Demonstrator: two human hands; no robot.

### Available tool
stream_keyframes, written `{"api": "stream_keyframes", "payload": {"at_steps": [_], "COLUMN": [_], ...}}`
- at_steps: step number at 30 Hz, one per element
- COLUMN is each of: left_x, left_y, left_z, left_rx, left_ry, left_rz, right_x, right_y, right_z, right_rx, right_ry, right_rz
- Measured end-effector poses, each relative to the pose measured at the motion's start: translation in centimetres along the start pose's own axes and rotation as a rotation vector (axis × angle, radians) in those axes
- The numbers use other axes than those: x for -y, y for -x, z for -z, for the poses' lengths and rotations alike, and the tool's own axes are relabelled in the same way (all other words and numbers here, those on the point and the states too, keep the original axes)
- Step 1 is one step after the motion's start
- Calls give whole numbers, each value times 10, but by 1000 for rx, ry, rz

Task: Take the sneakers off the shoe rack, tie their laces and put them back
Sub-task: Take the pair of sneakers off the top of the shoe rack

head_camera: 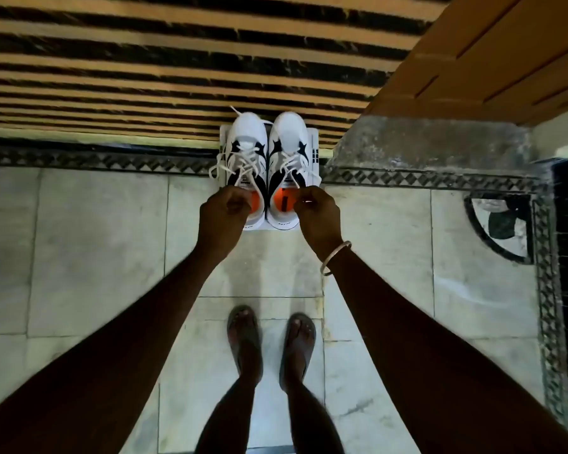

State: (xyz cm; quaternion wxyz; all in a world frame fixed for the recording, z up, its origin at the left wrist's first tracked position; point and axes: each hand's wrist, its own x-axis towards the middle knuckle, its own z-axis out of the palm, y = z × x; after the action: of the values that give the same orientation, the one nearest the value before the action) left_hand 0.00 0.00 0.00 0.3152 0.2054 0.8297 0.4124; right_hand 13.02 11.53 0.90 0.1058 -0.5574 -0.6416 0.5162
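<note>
Beyond both hands runs a slatted surface of tan and dark stripes [164, 77], which may be the shoe rack, though that cannot be told for sure. Under the hands and back toward the person lies the pale tiled floor [89, 244], with the person's sandalled feet [271, 345] well behind the wrists.

The pair of white sneakers [265, 158] stands side by side, toes pointing away from the hands, on a white box-like base [313, 145] at the near edge of the slats, just ahead of the knuckles. Their orange insoles show between the two hands.

The left hand [223, 211] is curled nearly closed above the heel of the left sneaker and seems to pinch a lace end. The right hand [318, 213], a bangle [336, 257] on its wrist, is likewise drawn in tight over the right sneaker's heel, fingertips together on what looks like a lace; the exact grip is too small to make out.

The laces [235, 163] lie loose in slack loops ahead of the left hand, with no finished bow visible on either shoe. By this reading the tying is only starting: both knots and the return to the rack remain.
</note>
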Motion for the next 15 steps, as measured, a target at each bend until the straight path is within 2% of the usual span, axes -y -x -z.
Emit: {"api": "stream_keyframes", "payload": {"at_steps": [8,12,15], "left_x": [29,43,61], "left_y": [-29,-37,-43], "left_z": [-17,-24,-28], "left_rx": [-27,-45,-106], "left_ry": [-39,-104,-247], "left_rz": [8,-30,-95], "right_x": [-34,-42,-47], "right_y": [-30,-38,-44], "right_z": [-25,-36,-43], "right_rx": [-44,-2,13], "right_ry": [111,12,10], "right_rz": [36,-63,-113]}}
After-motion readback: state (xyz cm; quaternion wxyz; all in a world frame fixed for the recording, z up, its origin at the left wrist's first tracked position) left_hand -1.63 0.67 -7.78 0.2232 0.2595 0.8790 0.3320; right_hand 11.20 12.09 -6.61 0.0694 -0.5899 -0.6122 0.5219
